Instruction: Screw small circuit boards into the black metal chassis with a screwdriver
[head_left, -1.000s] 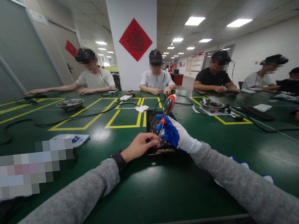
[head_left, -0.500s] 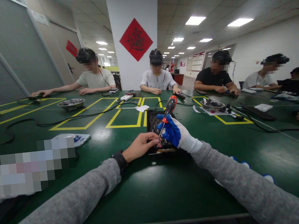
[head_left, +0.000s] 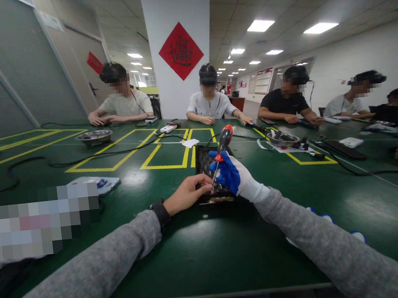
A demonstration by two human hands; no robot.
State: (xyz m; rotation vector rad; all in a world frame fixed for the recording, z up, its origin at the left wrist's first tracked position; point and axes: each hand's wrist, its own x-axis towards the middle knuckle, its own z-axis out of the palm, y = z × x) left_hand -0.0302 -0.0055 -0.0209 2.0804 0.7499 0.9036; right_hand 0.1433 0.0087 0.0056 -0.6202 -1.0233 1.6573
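A screwdriver (head_left: 225, 139) with a black and red handle leans over a dark, open-topped housing (head_left: 205, 160) on the table. My right hand (head_left: 236, 177), in a white glove with blue-coated fingers, grips it near the red collar, the shaft slanting down and to the left. Bare, with a black band at the wrist, my left hand (head_left: 185, 195) has its thumb and fingertips closed together at the screwdriver's tip, over the lower part of the housing. Whatever lies between those fingertips is too small to make out. The housing's inside is partly covered by both hands.
Yellow tape marks the green table (head_left: 143, 264). A metal bowl (head_left: 94, 137) stands far left, another bowl (head_left: 283, 138) with dark parts to the right. White paper (head_left: 190, 143) lies behind the housing, a black cable (head_left: 79, 160) at left. Several people sit around the table.
Both my hands and the screwdriver stay nearly in place; the handle tilts very slightly left. Across the table, the person at left has drawn an outstretched arm back in.
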